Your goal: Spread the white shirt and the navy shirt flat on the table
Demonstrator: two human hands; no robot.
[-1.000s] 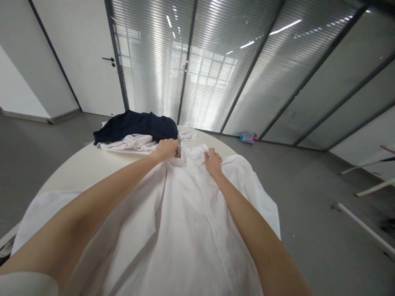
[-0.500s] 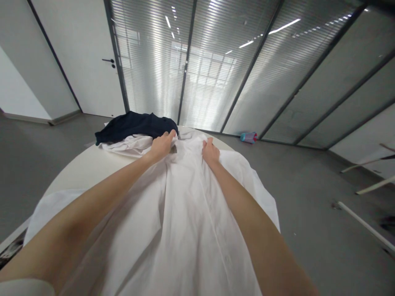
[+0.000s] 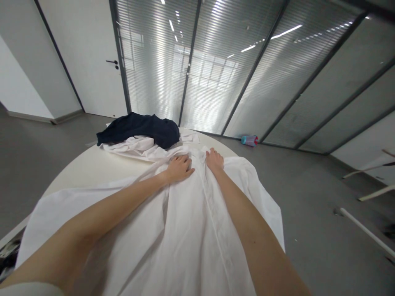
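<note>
In the head view, the white shirt (image 3: pixel 185 213) lies across the round tabletop (image 3: pixel 92 168), its gathered collar end (image 3: pixel 194 152) towards the far edge and its body running down towards the person. The left hand (image 3: pixel 181 167) rests on the cloth just beside the collar end, palm down, fingers apart and not closed round anything. The right hand (image 3: pixel 215 160) touches the other side, fingers bent; whether they pinch the fabric cannot be told.

To handle the cloth well here, I would judge that light, even pressure from both hands suits it, working outwards from the button strip (image 3: pixel 215 213) so that this stays straight. The deep fold under the left forearm (image 3: pixel 132 193) seems to want easing flat rather than pressing in. Too hard a pull on one side could skew the collar end or drag the pale garment (image 3: pixel 137 144) that lies close by, under the dark garment (image 3: pixel 138 125).

The near hem is cut off by the lower edge, and the forearms cover parts of both sides. The collar's layers blend white on white, the right thumb is hard to make out, and the pale garment is partly hidden.
</note>
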